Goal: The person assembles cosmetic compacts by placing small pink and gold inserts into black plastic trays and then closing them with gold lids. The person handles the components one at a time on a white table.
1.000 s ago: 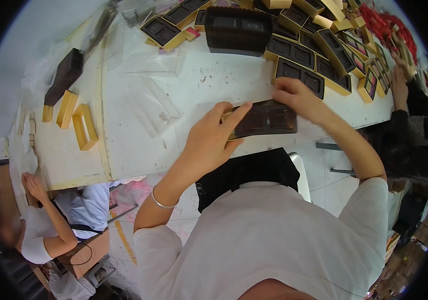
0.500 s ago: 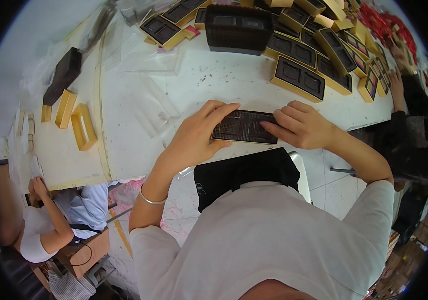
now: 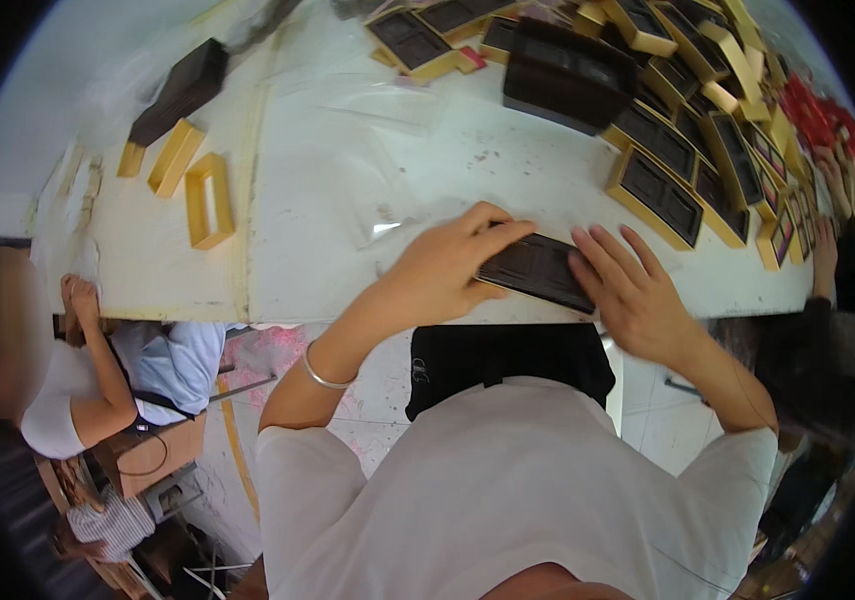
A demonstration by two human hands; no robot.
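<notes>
Near the table's front edge lies a small gold-edged box with a dark, two-hollow plastic tray (image 3: 536, 268) in it. My left hand (image 3: 448, 262) grips its left end, thumb on the near side and fingers on the far side. At the right end is my right hand (image 3: 638, 295), fingers stretched out and slightly spread, the fingertips resting on or just over the tray's end. Beyond them, toward the back, a stack of dark plastic trays (image 3: 570, 75) stands on the table.
Several gold boxes with dark trays (image 3: 656, 195) are piled at the back right. Gold frames (image 3: 210, 202) and another dark tray stack (image 3: 180, 92) stand at left. Clear plastic pieces (image 3: 373, 190) lie mid-table. A co-worker (image 3: 78, 390) sits left; another person's hands (image 3: 826, 245) show at right.
My right hand has gone from curled fingers pressing inside the tray to outstretched fingers at its right end. The box is tilted more, its right end nearer me. The whole view has shifted.
</notes>
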